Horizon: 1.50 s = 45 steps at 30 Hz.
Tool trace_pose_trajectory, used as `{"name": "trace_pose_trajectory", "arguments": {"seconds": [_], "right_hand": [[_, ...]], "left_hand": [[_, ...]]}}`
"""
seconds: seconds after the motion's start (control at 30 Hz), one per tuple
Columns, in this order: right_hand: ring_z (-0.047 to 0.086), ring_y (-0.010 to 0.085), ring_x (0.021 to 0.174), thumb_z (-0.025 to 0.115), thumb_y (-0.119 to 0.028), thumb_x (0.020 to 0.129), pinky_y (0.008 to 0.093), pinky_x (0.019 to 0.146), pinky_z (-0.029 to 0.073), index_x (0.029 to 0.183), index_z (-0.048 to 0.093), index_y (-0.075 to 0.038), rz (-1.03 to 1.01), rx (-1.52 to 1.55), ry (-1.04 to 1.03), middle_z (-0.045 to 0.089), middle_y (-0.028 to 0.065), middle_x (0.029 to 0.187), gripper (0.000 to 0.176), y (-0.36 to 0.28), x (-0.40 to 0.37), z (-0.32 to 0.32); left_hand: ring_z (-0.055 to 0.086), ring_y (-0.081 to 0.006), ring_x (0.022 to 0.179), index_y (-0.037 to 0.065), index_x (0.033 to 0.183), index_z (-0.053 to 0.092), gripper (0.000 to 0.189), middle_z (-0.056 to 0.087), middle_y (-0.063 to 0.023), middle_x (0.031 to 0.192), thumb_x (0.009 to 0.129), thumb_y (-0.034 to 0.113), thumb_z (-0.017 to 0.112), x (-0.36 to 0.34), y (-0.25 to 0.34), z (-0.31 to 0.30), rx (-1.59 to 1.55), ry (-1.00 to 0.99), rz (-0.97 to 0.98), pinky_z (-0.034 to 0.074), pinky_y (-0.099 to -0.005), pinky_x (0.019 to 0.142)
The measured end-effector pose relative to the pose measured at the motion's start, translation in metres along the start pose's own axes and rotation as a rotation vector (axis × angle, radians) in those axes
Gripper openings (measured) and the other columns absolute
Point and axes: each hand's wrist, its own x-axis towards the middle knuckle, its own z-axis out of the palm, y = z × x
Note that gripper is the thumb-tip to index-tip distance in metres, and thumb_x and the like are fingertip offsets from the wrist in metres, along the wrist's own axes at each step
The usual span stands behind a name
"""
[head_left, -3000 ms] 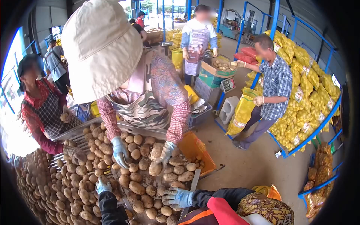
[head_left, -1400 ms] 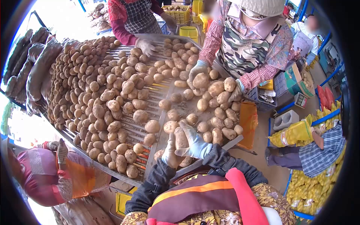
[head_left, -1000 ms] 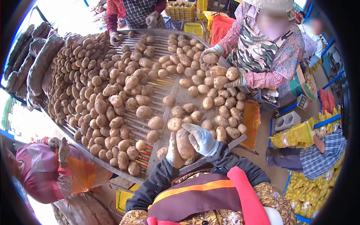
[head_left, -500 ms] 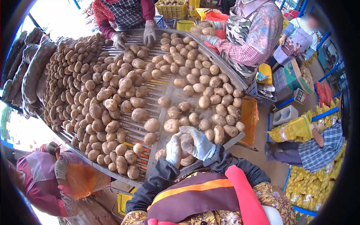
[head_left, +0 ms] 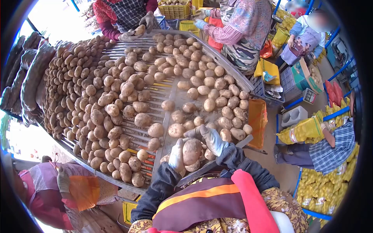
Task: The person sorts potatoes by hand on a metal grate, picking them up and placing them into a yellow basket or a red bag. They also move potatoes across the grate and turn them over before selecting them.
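Brown oval potatoes (head_left: 113, 110) heaped across slatted grey metal table (head_left: 229, 68). Left hand in white glove (head_left: 176, 157) grasps large rounded brown potato (head_left: 192, 152) by table's near edge. Right hand in grey-white glove (head_left: 213, 140) beside potato's upper right, fingers spread, released. Orange container (head_left: 257, 124) farther right.

Potatoes (head_left: 155, 130) lie across the metal table (head_left: 224, 59), crowded thickly over the slats (head_left: 132, 134) at left, spread more loosely on the flat plate (head_left: 176, 93) at right.
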Motion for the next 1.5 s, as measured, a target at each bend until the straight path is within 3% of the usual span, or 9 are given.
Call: {"name": "trace_pose_trajectory", "arguments": {"seconds": [0.17, 0.5, 0.7, 0.8, 0.93, 1.03, 1.17, 1.33, 1.5], "right_hand": [[0.049, 0.0201, 0.125, 0.062, -0.046, 0.091, 0.0355, 0.108, 0.036, 0.133, 0.05, 0.001, -0.148, -0.34, -0.235, 0.056, 0.011, 0.132, 0.064, 0.009, 0.001, -0.008], [0.059, 0.014, 0.104, 0.061, -0.03, 0.097, 0.0301, 0.095, 0.045, 0.115, 0.063, -0.001, -0.192, -0.123, 0.111, 0.066, 0.0073, 0.112, 0.034, 0.055, 0.002, -0.018], [0.06, 0.0224, 0.11, 0.036, -0.071, 0.092, 0.0372, 0.1, 0.044, 0.122, 0.057, 0.002, -0.076, 0.186, 0.046, 0.063, 0.014, 0.119, 0.082, 0.014, -0.015, -0.003], [0.047, 0.0231, 0.126, 0.033, -0.072, 0.092, 0.0389, 0.108, 0.037, 0.134, 0.047, 0.002, -0.257, -0.256, -0.029, 0.052, 0.0144, 0.135, 0.086, 0.009, -0.017, -0.004], [0.048, 0.0165, 0.124, 0.059, -0.022, 0.098, 0.0319, 0.106, 0.038, 0.132, 0.052, -0.001, -0.201, -0.516, -0.08, 0.055, 0.0082, 0.129, 0.041, 0.021, -0.015, -0.01], [0.056, 0.0142, 0.112, 0.052, -0.024, 0.101, 0.0299, 0.1, 0.043, 0.122, 0.059, 0.0, -0.316, -0.48, -0.069, 0.063, 0.0073, 0.117, 0.032, 0.05, -0.002, -0.029], [0.058, 0.0151, 0.099, 0.053, -0.029, 0.101, 0.0313, 0.091, 0.046, 0.116, 0.061, -0.002, -0.343, -0.079, 0.158, 0.065, 0.0063, 0.103, 0.032, 0.073, 0.019, -0.038], [0.056, 0.0326, 0.11, 0.056, -0.021, 0.098, 0.0354, 0.095, 0.044, 0.119, 0.055, -0.001, -0.82, -1.019, 0.569, 0.059, 0.0169, 0.114, 0.029, 0.07, 0.012, -0.006], [0.062, 0.029, 0.1, 0.054, -0.022, 0.099, 0.0348, 0.089, 0.048, 0.117, 0.057, -0.005, -0.586, -0.703, 0.487, 0.064, 0.0132, 0.107, 0.025, 0.053, 0.004, -0.009]], "left_hand": [[0.063, -0.03, 0.103, 0.001, 0.126, 0.053, 0.065, 0.061, -0.0173, 0.119, 0.101, 0.056, 0.027, 0.01, -0.004, -0.004, -0.22, 0.114, -0.335, 0.053, -0.0412, 0.089], [0.064, -0.0242, 0.103, 0.006, 0.127, 0.053, 0.05, 0.062, -0.0119, 0.117, 0.099, 0.047, 0.042, 0.017, -0.042, -0.014, 0.293, 0.179, -0.035, 0.054, -0.0388, 0.09], [0.066, -0.0235, 0.098, 0.007, 0.125, 0.055, 0.051, 0.065, -0.0117, 0.114, 0.099, 0.049, 0.038, 0.014, -0.024, -0.001, 0.024, 0.131, -0.203, 0.055, -0.0384, 0.086], [0.064, -0.0193, 0.1, 0.001, 0.12, 0.059, 0.043, 0.066, -0.0104, 0.111, 0.102, 0.033, 0.035, 0.015, -0.02, 0.01, 0.014, 0.206, -0.239, 0.052, -0.0299, 0.087], [0.063, -0.0218, 0.101, -0.002, 0.123, 0.057, 0.042, 0.065, -0.012, 0.112, 0.104, 0.03, 0.039, 0.018, -0.051, -0.029, 0.251, 0.061, 0.031, 0.049, -0.034, 0.09], [0.063, -0.0223, 0.098, -0.004, 0.123, 0.056, 0.041, 0.066, -0.0114, 0.108, 0.104, 0.029, 0.04, 0.019, -0.068, -0.058, 0.809, 0.07, 0.304, 0.05, -0.0355, 0.088], [0.063, -0.0248, 0.096, -0.003, 0.125, 0.054, 0.047, 0.063, -0.0142, 0.111, 0.103, 0.036, 0.039, 0.02, -0.048, -0.023, 0.734, 0.176, 0.224, 0.049, -0.0345, 0.088], [0.061, -0.0211, 0.104, 0.004, 0.125, 0.052, 0.047, 0.061, -0.0113, 0.117, 0.102, 0.043, 0.037, 0.043, -0.052, -0.048, 0.26, 0.358, -0.077, 0.051, -0.0338, 0.089], [0.057, -0.0234, 0.116, 0.005, 0.139, 0.04, 0.062, 0.054, -0.0119, 0.131, 0.102, 0.054, 0.03, 0.04, -0.045, 0.023, 0.057, 0.193, 0.045, 0.049, -0.0356, 0.096]]}}
